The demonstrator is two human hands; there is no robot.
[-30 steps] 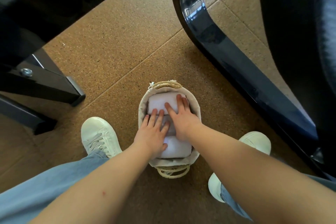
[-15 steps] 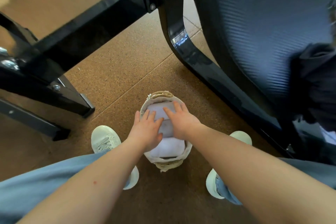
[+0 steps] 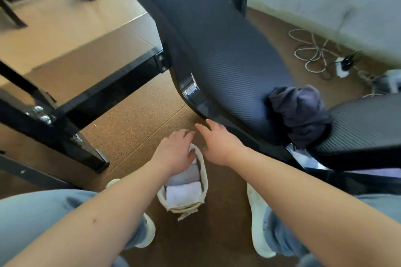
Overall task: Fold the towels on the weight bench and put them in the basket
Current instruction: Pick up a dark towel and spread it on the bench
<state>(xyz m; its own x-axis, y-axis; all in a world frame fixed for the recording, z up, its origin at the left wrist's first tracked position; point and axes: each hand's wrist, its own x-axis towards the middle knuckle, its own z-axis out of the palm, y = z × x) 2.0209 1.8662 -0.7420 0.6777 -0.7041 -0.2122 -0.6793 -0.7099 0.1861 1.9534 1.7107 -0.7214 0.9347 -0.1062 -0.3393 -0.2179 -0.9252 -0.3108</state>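
Sitting on the floor, the basket (image 3: 204, 171) holds two folded towels (image 3: 184, 192), white nearest, grey behind. The left hand (image 3: 175, 149) lies over the basket's far end, fingers loose, gripping nothing. The right hand (image 3: 219, 143) is just right of the basket, fingers spread, empty. A dark towel (image 3: 301, 115) lies crumpled on the bench (image 3: 227, 60) beyond.

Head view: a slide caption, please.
Left hand over the basket of folded towels, right hand open beside; dark towel crumpled on bench.
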